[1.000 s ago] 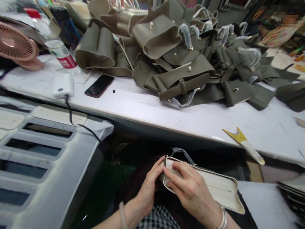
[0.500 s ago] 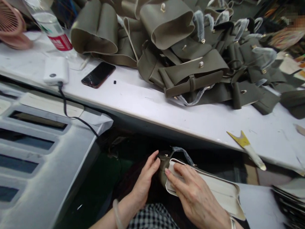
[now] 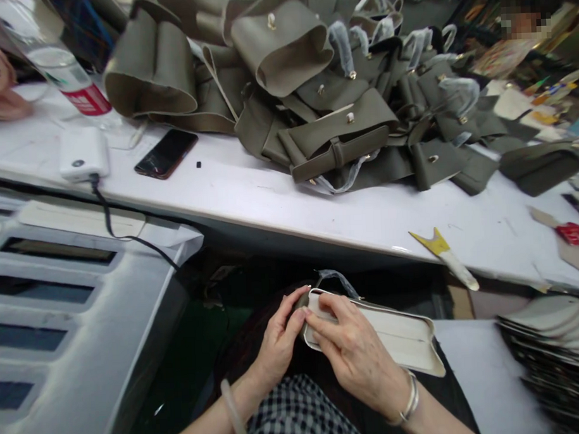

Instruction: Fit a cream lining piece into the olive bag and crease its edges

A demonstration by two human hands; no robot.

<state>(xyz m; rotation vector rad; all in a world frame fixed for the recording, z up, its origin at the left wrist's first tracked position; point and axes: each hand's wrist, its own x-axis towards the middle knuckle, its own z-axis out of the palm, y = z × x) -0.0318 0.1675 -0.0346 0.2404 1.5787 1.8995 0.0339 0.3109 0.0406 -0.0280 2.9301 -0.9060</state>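
Note:
An olive-grey handbag point(image 3: 403, 341) lies over my lap at the table's edge, its long cream-coloured side facing up with a raised rim. A plastic-wrapped handle point(image 3: 342, 280) sticks up behind it. My left hand point(image 3: 280, 336) grips the bag's left end, thumb on the rim and fingers along the outer side. Over the same end, my right hand point(image 3: 353, 344) pinches the rim near the left thumb, fingers bent onto the cream surface. The fingertips of both hands nearly meet there. The bag's underside is hidden.
A heap of olive-grey bags point(image 3: 339, 145) covers the back of the white table point(image 3: 251, 196). A phone point(image 3: 166, 153), a white power bank point(image 3: 83, 154) with a cable, a bottle point(image 3: 83, 91) and a yellow-tipped spatula point(image 3: 445, 259) lie there. Stacked panels point(image 3: 551, 360) stand right.
My left thumb has come onto the bag's rim, closer to the right fingers. The olive end has turned mostly out of sight. The whole view has shifted slightly.

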